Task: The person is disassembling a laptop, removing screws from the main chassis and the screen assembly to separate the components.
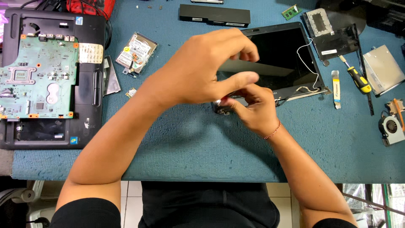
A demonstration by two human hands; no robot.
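Note:
A dark laptop screen panel (282,55) lies tilted on the blue mat (190,143), with a thin white cable along its right edge. My left hand (206,69) hovers over the panel's near left corner, thumb and fingers pinching a thin dark edge or strip of it. My right hand (253,107) sits just below, fingers closed on the panel's lower left corner by a small metal hinge (221,107). The corner itself is mostly hidden by both hands.
An opened laptop base with a green motherboard (38,76) lies far left. A hard drive (137,50), a black battery (214,14), a yellow-handled screwdriver (358,80), a fan (393,126), a metal drive caddy (382,67) and a black cover (333,38) surround the panel.

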